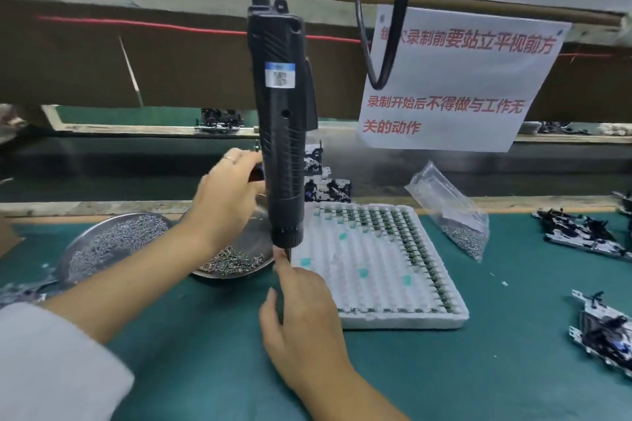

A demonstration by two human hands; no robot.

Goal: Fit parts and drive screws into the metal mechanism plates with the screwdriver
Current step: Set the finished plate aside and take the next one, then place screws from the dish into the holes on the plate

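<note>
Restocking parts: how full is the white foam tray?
Mostly empty. The white foam tray holds small green parts only along its far rows and right edge; the other pockets look bare.

The screwdriver point(282, 133) hangs between the left hand point(224, 195) and the right hand point(301, 311). A white tray point(376, 318) lies right of both hands.

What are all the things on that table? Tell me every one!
Screwdriver: one, black, hanging upright in the middle.
Dishes of screws: two, silver, left and centre.
Tray: one, white, holding rows of small parts, centre.
Bag of screws: one, clear, right of the tray.
Metal plates: several, silver and black, right edge and behind the screwdriver.
Paper sign: one, white with red writing, hanging top right.
Mat: one, green, covering the table.
Left hand: beside the screwdriver.
Right hand: fingers at the screwdriver's tip.
</note>
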